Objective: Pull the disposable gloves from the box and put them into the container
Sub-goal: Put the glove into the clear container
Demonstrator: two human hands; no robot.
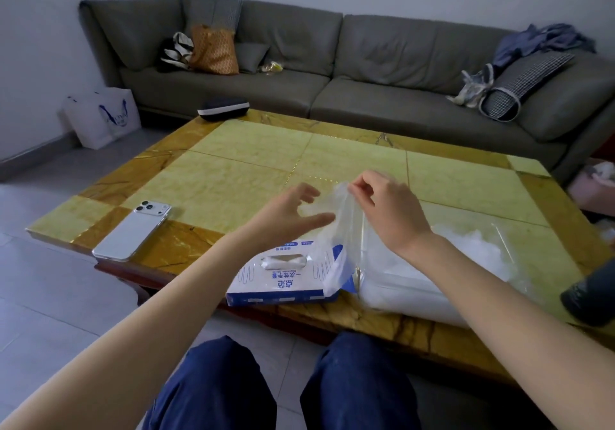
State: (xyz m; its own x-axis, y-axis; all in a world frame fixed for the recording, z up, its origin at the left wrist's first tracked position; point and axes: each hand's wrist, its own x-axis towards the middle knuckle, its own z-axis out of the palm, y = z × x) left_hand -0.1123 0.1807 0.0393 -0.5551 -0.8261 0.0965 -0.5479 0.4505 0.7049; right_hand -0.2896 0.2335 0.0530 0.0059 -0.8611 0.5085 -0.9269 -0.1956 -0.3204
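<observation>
While your right hand (387, 211) pinches the top of a glove (344, 226) above the box (283, 280), your left hand (291, 215) is spread beside it. It looks thin, light and slippery; hold its edge, then lower it into the container (409, 291).

We can read print only on the flat white-and-blue cardboard glove box (283, 285) at the near edge of the table (233, 150): large blue Chinese characters, upside down to us, of which the line 一次性手套 is legible. The two bigger brand characters beside it, a thin line of Latin letters and the small labels on the box's far edge are too blurred for us to read. The same goes for the blue mark on the white carrier bag (106, 113).
</observation>
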